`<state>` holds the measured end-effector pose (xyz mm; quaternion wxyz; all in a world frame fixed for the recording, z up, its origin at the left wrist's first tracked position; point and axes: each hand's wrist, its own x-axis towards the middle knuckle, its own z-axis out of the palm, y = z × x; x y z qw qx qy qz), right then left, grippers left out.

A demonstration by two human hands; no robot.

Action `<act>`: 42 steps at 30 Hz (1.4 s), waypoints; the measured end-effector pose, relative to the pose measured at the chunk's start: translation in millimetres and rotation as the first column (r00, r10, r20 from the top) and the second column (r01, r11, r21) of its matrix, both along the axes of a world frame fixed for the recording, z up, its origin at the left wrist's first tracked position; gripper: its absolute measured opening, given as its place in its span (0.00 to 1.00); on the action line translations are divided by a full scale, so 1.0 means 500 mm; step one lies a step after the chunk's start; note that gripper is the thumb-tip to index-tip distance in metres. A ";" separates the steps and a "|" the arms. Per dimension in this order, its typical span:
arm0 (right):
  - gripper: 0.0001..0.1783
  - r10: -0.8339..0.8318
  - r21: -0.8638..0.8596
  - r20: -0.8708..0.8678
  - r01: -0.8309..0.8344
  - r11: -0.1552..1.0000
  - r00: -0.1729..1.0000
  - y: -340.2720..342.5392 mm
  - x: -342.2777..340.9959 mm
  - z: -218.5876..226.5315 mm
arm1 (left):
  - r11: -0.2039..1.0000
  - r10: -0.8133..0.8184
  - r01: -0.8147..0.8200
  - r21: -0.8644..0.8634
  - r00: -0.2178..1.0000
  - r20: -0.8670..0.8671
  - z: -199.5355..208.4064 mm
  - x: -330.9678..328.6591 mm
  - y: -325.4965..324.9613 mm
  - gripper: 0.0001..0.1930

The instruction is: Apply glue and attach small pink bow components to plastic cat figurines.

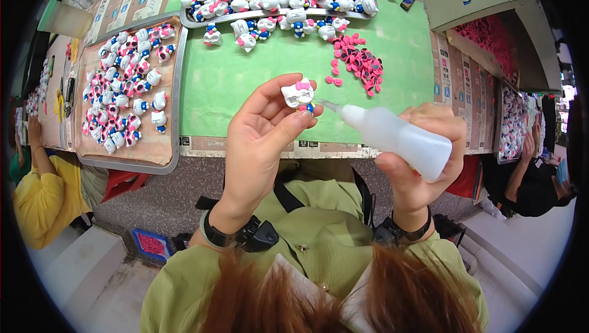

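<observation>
Above the tabletop's (211,126) near edge, my left hand (254,133) holds a white cat figurine (298,94), my right (412,191) a translucent plastic bottle (399,133); pink glasses (366,68) look unfitted.

Left tray (179,94) and top tray (205,22) border a mat (215,100)

Figurines (123,75) lie in both; small parts (365,66) on the mat, upper right of centre. Mid-frame, held figurine (296,95) in left hand (261,124), left of bottle (399,140) in right hand (451,129).
</observation>
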<state>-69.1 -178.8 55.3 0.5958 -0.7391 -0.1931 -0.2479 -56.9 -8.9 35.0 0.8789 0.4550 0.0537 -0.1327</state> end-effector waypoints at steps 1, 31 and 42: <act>0.27 0.002 -0.004 0.003 -0.002 1.000 1.000 0.001 0.000 0.000 | 1.000 0.002 -0.002 -0.004 1.000 -0.002 0.001 -0.001 0.000 0.19; 0.22 0.055 0.593 -0.321 0.155 0.790 0.945 -0.001 -0.011 -0.002 | 0.999 0.033 -0.034 0.025 0.998 0.057 -0.015 0.022 0.018 0.20; 0.21 -0.027 0.358 -0.223 0.108 0.928 0.974 0.009 -0.010 0.012 | 1.000 -0.002 0.001 0.023 0.999 0.051 0.005 -0.015 0.014 0.22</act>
